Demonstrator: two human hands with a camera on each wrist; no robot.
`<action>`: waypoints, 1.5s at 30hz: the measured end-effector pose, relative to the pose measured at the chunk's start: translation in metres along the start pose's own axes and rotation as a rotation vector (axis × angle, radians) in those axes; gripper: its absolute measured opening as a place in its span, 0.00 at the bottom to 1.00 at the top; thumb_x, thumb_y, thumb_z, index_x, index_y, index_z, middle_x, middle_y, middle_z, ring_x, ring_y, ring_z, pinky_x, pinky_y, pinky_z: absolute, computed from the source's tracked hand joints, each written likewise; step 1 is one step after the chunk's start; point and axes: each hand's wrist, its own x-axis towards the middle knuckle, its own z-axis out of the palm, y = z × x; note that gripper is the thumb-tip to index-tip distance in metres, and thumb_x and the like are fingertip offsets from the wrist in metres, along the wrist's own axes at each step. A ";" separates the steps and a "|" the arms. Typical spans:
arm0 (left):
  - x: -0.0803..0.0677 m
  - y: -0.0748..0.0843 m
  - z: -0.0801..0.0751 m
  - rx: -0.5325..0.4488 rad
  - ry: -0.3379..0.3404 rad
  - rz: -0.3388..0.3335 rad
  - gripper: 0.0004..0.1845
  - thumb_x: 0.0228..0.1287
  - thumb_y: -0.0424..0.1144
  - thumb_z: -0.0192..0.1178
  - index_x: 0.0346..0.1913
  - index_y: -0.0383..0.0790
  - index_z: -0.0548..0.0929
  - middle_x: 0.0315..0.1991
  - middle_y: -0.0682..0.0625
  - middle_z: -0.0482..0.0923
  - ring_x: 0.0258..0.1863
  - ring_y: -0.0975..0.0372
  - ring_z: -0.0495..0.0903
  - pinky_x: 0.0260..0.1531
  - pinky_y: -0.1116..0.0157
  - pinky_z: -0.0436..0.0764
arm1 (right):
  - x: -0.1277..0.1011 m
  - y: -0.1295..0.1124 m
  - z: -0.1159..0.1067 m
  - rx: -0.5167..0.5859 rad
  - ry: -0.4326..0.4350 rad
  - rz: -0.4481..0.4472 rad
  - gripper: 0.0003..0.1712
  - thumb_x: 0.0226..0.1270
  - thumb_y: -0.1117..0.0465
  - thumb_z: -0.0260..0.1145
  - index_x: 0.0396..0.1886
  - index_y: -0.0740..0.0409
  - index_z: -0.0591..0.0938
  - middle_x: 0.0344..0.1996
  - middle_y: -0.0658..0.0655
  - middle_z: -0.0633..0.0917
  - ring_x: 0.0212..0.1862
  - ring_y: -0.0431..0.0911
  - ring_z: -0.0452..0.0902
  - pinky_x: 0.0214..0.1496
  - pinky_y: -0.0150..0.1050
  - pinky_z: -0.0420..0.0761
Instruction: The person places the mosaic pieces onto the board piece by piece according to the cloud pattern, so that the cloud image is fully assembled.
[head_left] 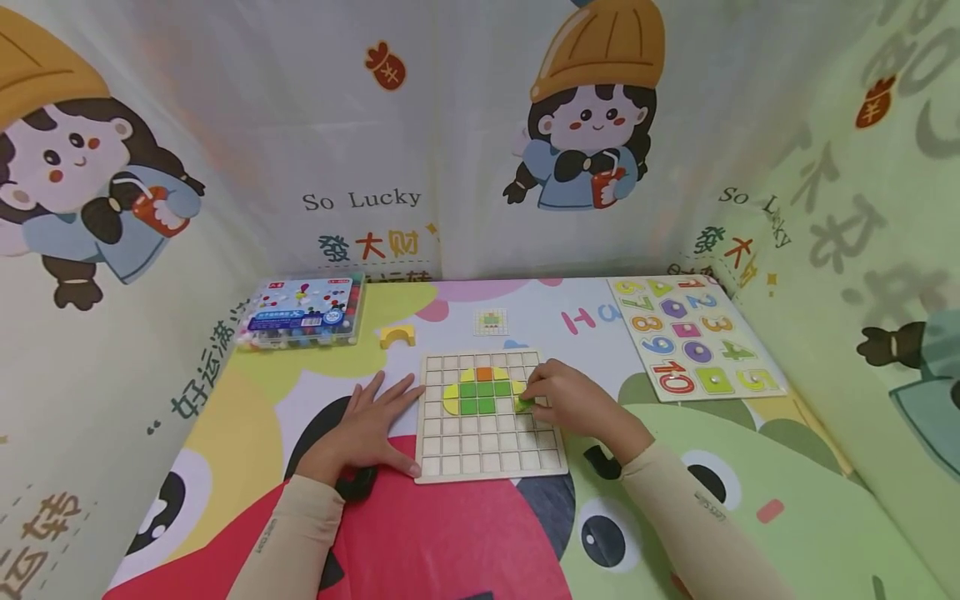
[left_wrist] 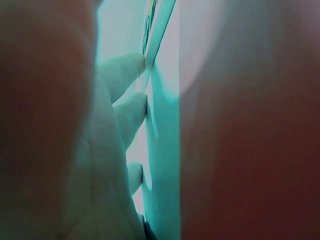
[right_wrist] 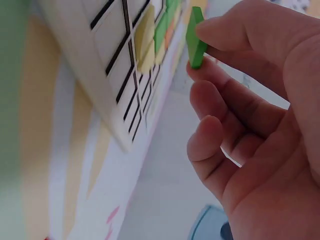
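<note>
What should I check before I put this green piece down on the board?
1. Green piece pinched firmly in the right hand: ok.
2. Left hand flat beside the grid board, touching its edge to steady it: ok.
3. Empty squares free near the picture already made: ok.
4. Piece lined up square with a cell: cannot tell, fingers hide it.
5. Pattern card in sight to copy from: ok, though too small to read here.
</note>
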 end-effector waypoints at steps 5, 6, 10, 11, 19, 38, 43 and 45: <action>-0.001 -0.002 0.002 -0.001 0.007 0.002 0.69 0.34 0.69 0.83 0.84 0.60 0.60 0.88 0.51 0.48 0.86 0.38 0.34 0.81 0.30 0.34 | 0.018 -0.006 0.007 -0.027 -0.085 -0.042 0.09 0.65 0.66 0.75 0.43 0.54 0.95 0.43 0.53 0.88 0.48 0.47 0.80 0.53 0.41 0.86; -0.001 -0.002 0.002 -0.001 0.007 0.002 0.69 0.34 0.69 0.83 0.84 0.60 0.60 0.88 0.51 0.48 0.86 0.38 0.34 0.81 0.30 0.34 | 0.020 -0.007 0.009 -0.029 -0.098 -0.037 0.09 0.66 0.65 0.75 0.44 0.53 0.95 0.44 0.53 0.88 0.49 0.47 0.80 0.53 0.41 0.86; -0.001 -0.002 0.002 0.003 0.008 0.006 0.69 0.34 0.70 0.82 0.84 0.60 0.60 0.88 0.52 0.48 0.86 0.38 0.34 0.81 0.31 0.34 | 0.027 -0.010 0.014 -0.039 -0.137 -0.010 0.09 0.69 0.63 0.74 0.46 0.52 0.95 0.45 0.53 0.88 0.50 0.47 0.80 0.53 0.41 0.87; -0.001 -0.002 0.002 0.006 0.008 0.007 0.69 0.34 0.70 0.82 0.84 0.60 0.60 0.88 0.52 0.48 0.86 0.38 0.34 0.81 0.30 0.34 | 0.027 -0.011 0.015 -0.044 -0.142 -0.007 0.09 0.69 0.63 0.73 0.46 0.51 0.95 0.45 0.53 0.88 0.50 0.47 0.80 0.52 0.42 0.87; 0.000 0.000 -0.001 0.014 0.008 0.007 0.70 0.33 0.70 0.82 0.84 0.60 0.61 0.88 0.52 0.49 0.86 0.38 0.34 0.81 0.31 0.34 | 0.030 -0.009 0.021 -0.074 -0.121 -0.036 0.09 0.70 0.63 0.73 0.44 0.47 0.95 0.44 0.52 0.87 0.49 0.45 0.79 0.50 0.40 0.87; -0.002 -0.002 0.002 0.003 0.013 0.004 0.70 0.34 0.70 0.83 0.84 0.59 0.60 0.88 0.52 0.49 0.86 0.38 0.34 0.81 0.31 0.34 | 0.023 -0.017 0.023 -0.049 -0.123 0.004 0.11 0.70 0.60 0.75 0.50 0.51 0.94 0.44 0.53 0.87 0.49 0.46 0.81 0.52 0.40 0.87; -0.002 0.000 0.001 -0.004 0.006 0.008 0.70 0.34 0.70 0.82 0.84 0.59 0.60 0.88 0.53 0.49 0.86 0.39 0.34 0.81 0.31 0.34 | -0.002 -0.014 0.011 0.055 -0.061 0.070 0.15 0.71 0.58 0.75 0.55 0.54 0.91 0.48 0.53 0.89 0.50 0.46 0.83 0.54 0.43 0.88; -0.003 0.002 -0.001 -0.006 0.004 0.010 0.70 0.34 0.70 0.83 0.84 0.59 0.60 0.88 0.53 0.49 0.86 0.39 0.34 0.81 0.31 0.34 | -0.015 -0.010 0.007 0.107 -0.002 0.110 0.16 0.71 0.58 0.74 0.56 0.55 0.91 0.48 0.53 0.89 0.46 0.44 0.83 0.49 0.42 0.88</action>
